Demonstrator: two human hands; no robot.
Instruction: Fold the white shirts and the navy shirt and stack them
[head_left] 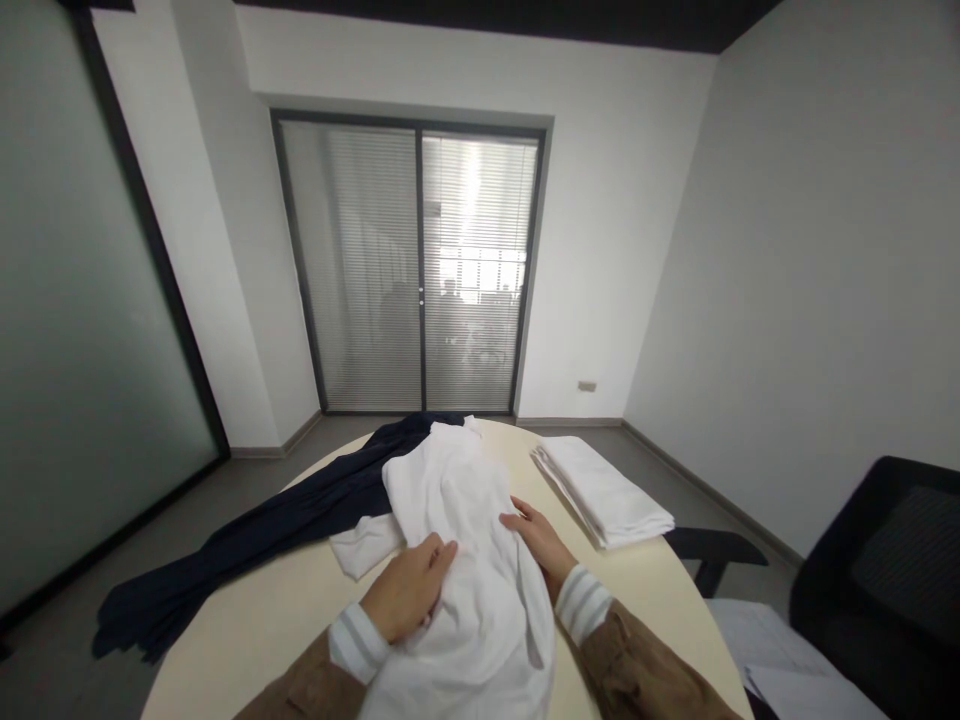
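Fingers loosely curled, the left hand (pixel 411 588) pinches up a fold of a rumpled white garment (pixel 469 560), while the right hand (pixel 538 538), more open, rests thumb and fingertips on its opposite edge. Draped lengthwise over a pale round table (pixel 630 600), beside a dark navy cloth (pixel 300 515), the garment looks light, soft and limp, unlikely to break but quick to crease. Both side edges, gripped at matching height, appear the surest hold, though the left fingertips are partly hidden.
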